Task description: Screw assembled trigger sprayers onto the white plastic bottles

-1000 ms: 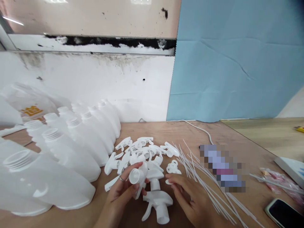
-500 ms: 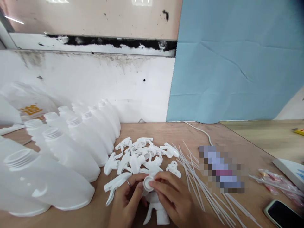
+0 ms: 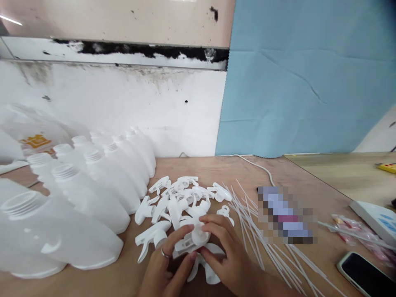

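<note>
Closest in, the left hand [image 3: 168, 264] is pinching a white trigger head [image 3: 185, 245] while the right hand [image 3: 229, 255] grips its round collar, can't tell if there's a washer inside. Just past that, loose trigger heads [image 3: 175, 210] sit in a pile, with white rings [image 3: 224, 210] and loose tubes [image 3: 259, 233] to the right. Bottles [image 3: 95, 202] run back on the left toward the wall [image 3: 185, 132], every visible neck uncapped
</note>
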A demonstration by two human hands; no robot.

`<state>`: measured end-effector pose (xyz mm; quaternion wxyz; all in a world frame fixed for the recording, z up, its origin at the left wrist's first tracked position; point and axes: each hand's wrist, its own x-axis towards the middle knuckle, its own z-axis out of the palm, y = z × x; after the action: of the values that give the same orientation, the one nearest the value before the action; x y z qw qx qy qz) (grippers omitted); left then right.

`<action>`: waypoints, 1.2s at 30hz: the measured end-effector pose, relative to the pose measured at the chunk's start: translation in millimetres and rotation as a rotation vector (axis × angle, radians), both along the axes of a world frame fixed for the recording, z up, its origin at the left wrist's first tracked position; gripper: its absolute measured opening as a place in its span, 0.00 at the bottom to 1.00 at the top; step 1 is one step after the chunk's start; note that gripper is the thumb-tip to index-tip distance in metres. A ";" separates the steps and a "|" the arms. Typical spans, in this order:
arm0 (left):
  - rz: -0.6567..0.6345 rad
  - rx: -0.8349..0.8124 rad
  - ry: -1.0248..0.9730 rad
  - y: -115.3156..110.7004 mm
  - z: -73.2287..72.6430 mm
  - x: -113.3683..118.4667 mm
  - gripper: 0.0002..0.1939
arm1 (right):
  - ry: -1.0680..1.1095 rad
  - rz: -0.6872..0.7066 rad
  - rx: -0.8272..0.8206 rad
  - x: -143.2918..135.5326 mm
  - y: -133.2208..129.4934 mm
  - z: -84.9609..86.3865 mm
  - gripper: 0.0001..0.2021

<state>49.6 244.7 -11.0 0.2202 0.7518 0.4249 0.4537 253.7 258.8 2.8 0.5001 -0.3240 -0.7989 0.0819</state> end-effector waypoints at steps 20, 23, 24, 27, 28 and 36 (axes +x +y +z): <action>-0.124 0.545 0.275 11.4 4.6 -7.2 0.19 | -0.019 0.191 0.032 1.4 -5.1 -0.4 0.18; -0.138 0.537 0.314 12.4 7.8 -6.2 0.19 | -0.032 0.192 0.022 1.1 -5.1 1.5 0.18; -0.134 0.521 0.329 12.5 8.7 -5.7 0.18 | -0.043 0.196 0.019 1.3 -5.0 2.0 0.17; -0.121 0.482 0.367 11.9 7.7 -4.5 0.18 | -0.064 0.213 0.010 1.9 -5.2 3.0 0.16; -0.115 0.482 0.365 11.4 6.2 -4.4 0.18 | -0.066 0.216 0.009 2.0 -5.3 3.2 0.16; -0.169 0.545 0.331 8.8 2.3 -5.2 0.24 | -0.086 0.225 0.082 2.5 -7.3 4.0 0.16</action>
<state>44.4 253.5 -8.8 -0.0244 0.8791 0.2541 0.4026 256.1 251.4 6.8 0.4661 -0.2148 -0.8534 0.0905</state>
